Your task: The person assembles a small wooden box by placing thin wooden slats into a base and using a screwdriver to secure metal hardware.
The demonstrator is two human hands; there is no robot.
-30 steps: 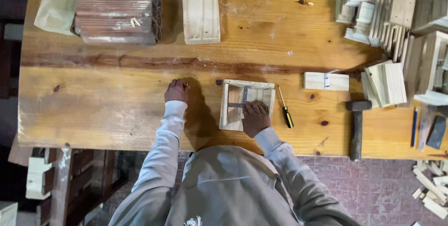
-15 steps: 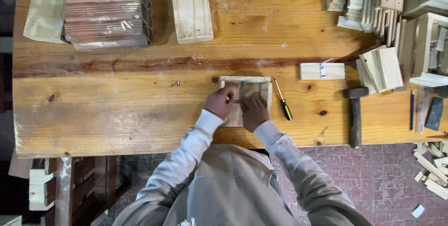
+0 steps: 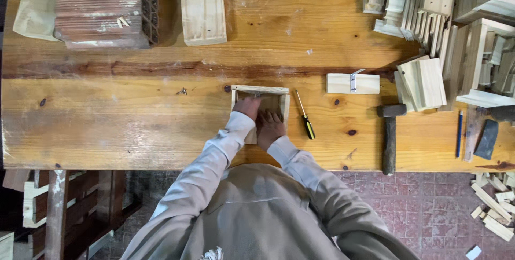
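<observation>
Both hands sit inside the small wooden frame (image 3: 260, 104): left hand (image 3: 247, 106) and right hand (image 3: 269, 127) pressed flat, side by side.

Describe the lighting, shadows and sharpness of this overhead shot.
Head view: even, soft light on the workbench, no glare; faint shadows beside the hammer and screwdriver; both hands on the small wooden frame look sharp; the lower left under the bench is dark.

Bare worktop (image 3: 107, 126) lies open to my left, save small screws (image 3: 182, 91). To my right, a screwdriver (image 3: 304, 115) lies just beside the frame (image 3: 260, 89); a hammer (image 3: 390, 134) and block (image 3: 352, 83) lie farther off. Stacked wood (image 3: 429, 2) crowds the far right corner.
</observation>
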